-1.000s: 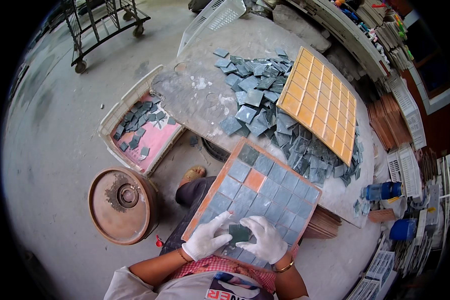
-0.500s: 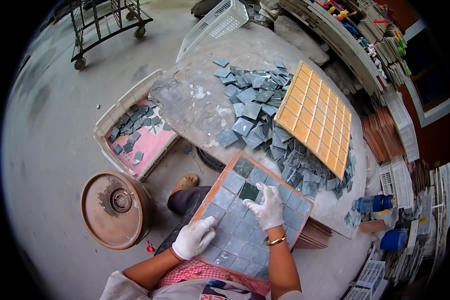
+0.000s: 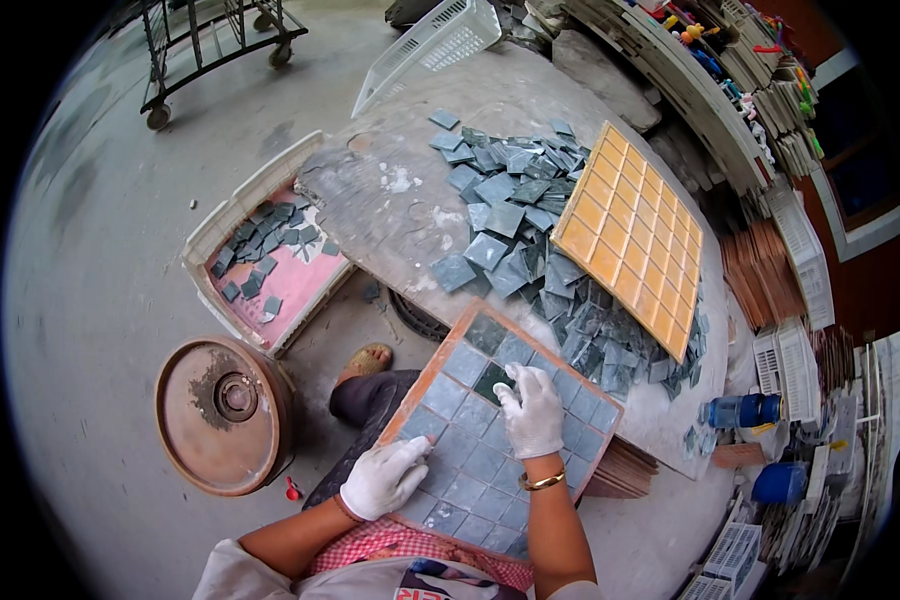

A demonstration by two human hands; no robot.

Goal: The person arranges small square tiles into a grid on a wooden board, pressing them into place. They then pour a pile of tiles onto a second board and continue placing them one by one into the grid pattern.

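Observation:
A square mould tray (image 3: 391,432) with an orange-brown rim lies tilted across my lap, filled with rows of blue-grey square tiles. My left hand (image 3: 387,477), in a white glove, rests over its left side with fingers stretched onto the tiles. My right hand (image 3: 534,412), also gloved, is over the upper middle of the tray. Its thumb and forefinger are apart, beside a darker green tile (image 3: 491,382) that it partly covers. Another dark tile (image 3: 485,334) sits at the top corner.
Ahead, a pile of loose tiles (image 3: 505,218) lies on a grey table (image 3: 370,215), with a yellow grid mould (image 3: 630,240) leaning on it. To the left are a pink-bottomed crate (image 3: 305,290) holding tiles and a brown lidded bucket (image 3: 195,420). Stacked brown trays (image 3: 620,470) stand at right.
My right hand has drawn back slightly from the dark green tile, and its fingers have shifted. My left hand stays on the tray. The whole view has shifted a little.

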